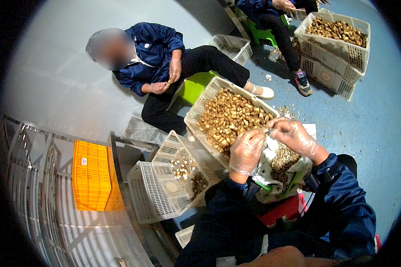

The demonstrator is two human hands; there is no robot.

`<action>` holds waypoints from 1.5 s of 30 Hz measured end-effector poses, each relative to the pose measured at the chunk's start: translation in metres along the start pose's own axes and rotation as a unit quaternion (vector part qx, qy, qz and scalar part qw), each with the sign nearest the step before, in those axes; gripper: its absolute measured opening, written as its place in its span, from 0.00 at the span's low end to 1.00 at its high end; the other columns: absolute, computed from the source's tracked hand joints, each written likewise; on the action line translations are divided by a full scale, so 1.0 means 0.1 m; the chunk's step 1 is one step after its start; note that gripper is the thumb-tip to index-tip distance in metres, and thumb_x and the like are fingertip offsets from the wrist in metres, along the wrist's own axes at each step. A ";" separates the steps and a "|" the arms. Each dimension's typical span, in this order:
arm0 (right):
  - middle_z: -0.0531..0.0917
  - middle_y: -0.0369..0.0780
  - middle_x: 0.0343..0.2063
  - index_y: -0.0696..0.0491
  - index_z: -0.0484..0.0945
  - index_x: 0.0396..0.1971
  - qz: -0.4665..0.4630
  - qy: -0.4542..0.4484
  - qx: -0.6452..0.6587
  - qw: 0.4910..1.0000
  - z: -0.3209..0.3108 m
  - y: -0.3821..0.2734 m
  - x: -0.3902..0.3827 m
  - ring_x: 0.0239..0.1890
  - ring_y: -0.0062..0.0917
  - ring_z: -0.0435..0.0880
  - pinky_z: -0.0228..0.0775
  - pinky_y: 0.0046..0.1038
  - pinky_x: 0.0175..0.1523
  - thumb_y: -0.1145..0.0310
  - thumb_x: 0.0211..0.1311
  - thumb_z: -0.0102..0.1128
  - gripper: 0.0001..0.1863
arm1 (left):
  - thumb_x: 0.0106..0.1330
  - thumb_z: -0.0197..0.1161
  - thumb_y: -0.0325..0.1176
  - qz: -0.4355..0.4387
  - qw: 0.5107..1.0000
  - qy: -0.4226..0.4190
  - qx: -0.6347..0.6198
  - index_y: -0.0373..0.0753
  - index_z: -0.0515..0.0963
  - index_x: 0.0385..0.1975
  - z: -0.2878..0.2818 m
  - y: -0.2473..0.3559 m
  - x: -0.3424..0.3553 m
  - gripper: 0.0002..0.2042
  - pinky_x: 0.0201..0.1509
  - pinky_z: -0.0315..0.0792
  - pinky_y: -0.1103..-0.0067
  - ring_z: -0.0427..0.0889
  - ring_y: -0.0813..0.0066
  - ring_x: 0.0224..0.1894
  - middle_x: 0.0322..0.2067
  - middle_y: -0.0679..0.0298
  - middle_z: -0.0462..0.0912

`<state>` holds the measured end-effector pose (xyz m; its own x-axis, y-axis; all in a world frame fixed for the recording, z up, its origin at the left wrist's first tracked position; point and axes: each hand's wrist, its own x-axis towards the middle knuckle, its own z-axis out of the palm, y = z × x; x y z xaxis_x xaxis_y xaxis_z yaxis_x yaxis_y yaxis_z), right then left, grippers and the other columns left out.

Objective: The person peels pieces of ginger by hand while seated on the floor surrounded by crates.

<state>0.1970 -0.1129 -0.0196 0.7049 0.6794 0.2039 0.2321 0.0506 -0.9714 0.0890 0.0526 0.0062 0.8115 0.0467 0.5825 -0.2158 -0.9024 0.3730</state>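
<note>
Both my hands wear clear plastic gloves and meet above the near edge of a white crate (209,150). My left hand (247,152) is closed, fingertips pinched. My right hand (294,137) pinches against it from the other side. A tiny pale bit shows between the fingertips, too small to name. The crate holds many golden-brown, mushroom-like pieces (234,116). Under my hands a white plastic bag (263,167) lies open on my lap side, with small brown scraps (284,162) inside.
Left of me a white crate (147,191) holds a few pale and brown pieces. An orange crate (91,175) stands beyond it by metal rails. Across sits a gloved co-worker (151,58). Stacked crates (332,66) stand at far right, near another person's leg (280,40).
</note>
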 end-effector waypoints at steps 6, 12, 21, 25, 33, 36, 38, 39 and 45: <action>0.84 0.38 0.37 0.59 0.72 0.24 0.043 -0.014 0.099 0.994 0.02 -0.09 0.02 0.40 0.16 0.76 0.72 0.25 0.46 0.70 0.66 0.59 0.12 | 0.52 0.69 0.23 -0.060 0.996 0.022 -0.067 0.39 0.81 0.32 0.04 -0.08 -0.07 0.08 0.42 0.76 0.72 0.81 0.60 0.39 0.37 0.59 0.81; 0.84 0.36 0.34 0.57 0.71 0.23 0.096 -0.003 0.119 0.988 0.00 0.07 0.03 0.39 0.13 0.74 0.70 0.23 0.43 0.69 0.66 0.60 0.13 | 0.56 0.69 0.23 -0.113 0.980 0.021 -0.161 0.36 0.81 0.33 0.09 -0.10 -0.06 0.06 0.45 0.75 0.74 0.82 0.63 0.40 0.36 0.58 0.82; 0.81 0.36 0.44 0.59 0.80 0.39 -0.011 -0.020 0.039 0.999 0.00 -0.07 0.01 0.45 0.16 0.76 0.71 0.24 0.50 0.70 0.66 0.59 0.09 | 0.66 0.64 0.28 -0.341 0.847 -0.055 -0.404 0.27 0.76 0.50 0.12 -0.14 -0.12 0.15 0.50 0.73 0.81 0.78 0.78 0.45 0.45 0.59 0.82; 0.81 0.38 0.42 0.59 0.78 0.33 0.056 -0.019 0.126 0.990 0.02 0.01 0.02 0.44 0.18 0.77 0.71 0.24 0.49 0.69 0.66 0.59 0.07 | 0.67 0.63 0.30 -0.365 0.821 -0.054 -0.436 0.25 0.74 0.51 0.10 -0.07 -0.12 0.18 0.50 0.73 0.82 0.77 0.79 0.45 0.45 0.59 0.81; 0.80 0.31 0.28 0.56 0.74 0.25 -0.055 0.030 0.048 0.997 0.05 0.04 0.03 0.34 0.13 0.74 0.71 0.23 0.41 0.67 0.66 0.60 0.11 | 0.69 0.61 0.30 -0.352 0.834 -0.083 -0.417 0.24 0.73 0.54 0.09 -0.13 -0.11 0.19 0.51 0.72 0.83 0.76 0.81 0.46 0.47 0.60 0.80; 0.80 0.34 0.32 0.56 0.74 0.24 0.127 0.003 0.156 0.980 -0.02 0.04 0.05 0.36 0.14 0.74 0.71 0.23 0.43 0.68 0.65 0.61 0.12 | 0.70 0.59 0.31 -0.352 0.821 -0.089 -0.440 0.24 0.72 0.55 0.07 -0.15 -0.12 0.19 0.52 0.70 0.84 0.76 0.81 0.47 0.46 0.62 0.80; 0.80 0.33 0.30 0.56 0.74 0.24 0.045 0.006 0.142 0.989 0.04 -0.03 0.03 0.35 0.14 0.74 0.71 0.22 0.42 0.67 0.66 0.61 0.12 | 0.71 0.57 0.32 -0.355 0.814 -0.101 -0.449 0.25 0.71 0.56 0.06 -0.13 -0.09 0.19 0.53 0.70 0.84 0.76 0.81 0.47 0.46 0.62 0.80; 0.80 0.32 0.29 0.56 0.74 0.24 0.003 0.008 0.135 0.991 0.05 -0.05 0.03 0.34 0.14 0.74 0.71 0.22 0.42 0.66 0.66 0.61 0.12 | 0.72 0.57 0.32 -0.356 0.810 -0.107 -0.454 0.25 0.71 0.56 0.05 -0.12 -0.08 0.19 0.53 0.70 0.84 0.75 0.81 0.48 0.46 0.63 0.80; 0.80 0.34 0.33 0.56 0.73 0.25 0.090 0.004 0.140 0.986 -0.03 -0.04 0.03 0.39 0.15 0.74 0.71 0.23 0.46 0.68 0.66 0.61 0.11 | 0.73 0.55 0.33 -0.375 0.774 -0.088 -0.503 0.26 0.69 0.58 0.06 -0.11 -0.10 0.19 0.51 0.71 0.84 0.76 0.83 0.44 0.44 0.64 0.79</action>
<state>0.2006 -0.1131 -0.0145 0.7239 0.6894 0.0250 -0.0907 0.1311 -0.9872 0.0863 0.0597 -0.0080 0.9554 0.2575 -0.1448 0.1103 0.1438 0.9834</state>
